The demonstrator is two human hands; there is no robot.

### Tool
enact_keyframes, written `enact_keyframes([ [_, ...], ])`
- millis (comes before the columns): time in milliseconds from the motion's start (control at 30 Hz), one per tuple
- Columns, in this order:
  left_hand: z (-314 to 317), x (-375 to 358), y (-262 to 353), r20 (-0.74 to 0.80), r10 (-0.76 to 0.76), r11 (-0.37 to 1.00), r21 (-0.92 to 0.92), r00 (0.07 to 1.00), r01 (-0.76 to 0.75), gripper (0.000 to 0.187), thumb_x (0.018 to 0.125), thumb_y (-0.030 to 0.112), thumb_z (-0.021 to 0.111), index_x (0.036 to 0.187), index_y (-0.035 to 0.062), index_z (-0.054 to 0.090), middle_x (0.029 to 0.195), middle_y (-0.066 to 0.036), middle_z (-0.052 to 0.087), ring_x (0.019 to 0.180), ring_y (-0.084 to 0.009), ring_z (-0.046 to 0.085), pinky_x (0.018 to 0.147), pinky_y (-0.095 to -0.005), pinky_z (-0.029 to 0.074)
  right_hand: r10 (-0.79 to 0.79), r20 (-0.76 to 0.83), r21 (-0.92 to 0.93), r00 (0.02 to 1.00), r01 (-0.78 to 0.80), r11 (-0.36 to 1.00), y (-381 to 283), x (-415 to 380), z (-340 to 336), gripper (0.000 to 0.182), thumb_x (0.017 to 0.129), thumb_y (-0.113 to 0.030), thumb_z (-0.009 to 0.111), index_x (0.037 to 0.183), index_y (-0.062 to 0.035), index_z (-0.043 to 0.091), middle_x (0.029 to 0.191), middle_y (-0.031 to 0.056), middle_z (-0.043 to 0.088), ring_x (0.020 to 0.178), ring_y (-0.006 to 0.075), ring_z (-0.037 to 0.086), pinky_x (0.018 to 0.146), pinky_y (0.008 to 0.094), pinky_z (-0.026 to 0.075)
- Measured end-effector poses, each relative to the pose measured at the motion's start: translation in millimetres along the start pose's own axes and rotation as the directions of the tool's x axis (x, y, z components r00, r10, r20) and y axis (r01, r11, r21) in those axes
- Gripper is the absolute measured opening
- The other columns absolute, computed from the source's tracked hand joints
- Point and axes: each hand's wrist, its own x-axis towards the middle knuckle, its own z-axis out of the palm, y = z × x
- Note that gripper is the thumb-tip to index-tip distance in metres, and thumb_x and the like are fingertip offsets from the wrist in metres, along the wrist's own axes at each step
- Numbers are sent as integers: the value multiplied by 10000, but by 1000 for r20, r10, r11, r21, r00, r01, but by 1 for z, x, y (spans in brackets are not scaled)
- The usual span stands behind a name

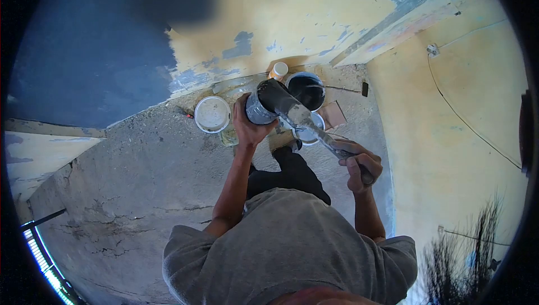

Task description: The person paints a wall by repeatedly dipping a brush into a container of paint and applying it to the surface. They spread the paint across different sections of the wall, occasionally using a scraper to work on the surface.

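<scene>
My left hand (250, 125) is wrapped round a paint-smeared can (260, 113), held tilted over the floor in front of me. In my right hand (361, 165) is the handle of a wide paintbrush (300, 115). Its dark, paint-covered end lies across the can's mouth, so most of the can's inside is hidden. Behind the can stands a bucket (306, 90) with dark paint in it. A small tub with a white lid (279, 69) stands beside that bucket, near the wall.
A round white lid or bucket (213, 114) is on the floor to the left. Beneath the brush is another pale container (310, 130), beside a brown flat piece (333, 115). The wall (90, 52) is partly dark blue, partly peeling yellow. A cable (449, 103) hangs at right.
</scene>
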Motion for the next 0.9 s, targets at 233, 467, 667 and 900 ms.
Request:
enact_keyframes([
  [233, 0, -8, -3, -26, 58, 998, -2, 998, -58, 850, 430, 253, 889, 1175, 24, 550, 1063, -169, 612, 994, -389, 594, 879, -485, 479, 72, 22, 23, 997, -73, 997, -21, -3, -18, 194, 787, -5, 516, 606, 47, 470, 840, 332, 674, 761, 385, 709, 613, 383, 568],
  [467, -1, -12, 0, -33, 55, 998, -11, 998, -55, 837, 448, 251, 876, 1179, 20, 541, 1045, -169, 621, 977, -390, 601, 874, -486, 483, 79, 7, -12, 997, -79, 997, -35, -17, -33, 186, 790, -2, 491, 611, 45, 469, 834, 333, 672, 769, 387, 709, 602, 376, 565],
  [667, -5, -14, 1, -71, -18, 998, -60, 997, 14, 821, 472, 248, 879, 1180, 18, 535, 1059, -185, 624, 973, -385, 615, 872, -475, 495, 54, -21, 38, 998, -53, 998, -43, -40, -49, 177, 832, -27, 492, 670, 43, 482, 852, 329, 667, 761, 363, 697, 616, 375, 561],
  [900, -25, -15, 0, -13, 2, 1000, -29, 1000, -3, 853, 474, 245, 891, 1206, 21, 514, 1089, -179, 620, 987, -362, 623, 876, -448, 502, 326, -323, 429, 889, -170, 887, -33, -48, -59, 168, 960, -111, 534, 850, -36, 433, 977, 292, 653, 764, 322, 672, 665, 430, 595],
])
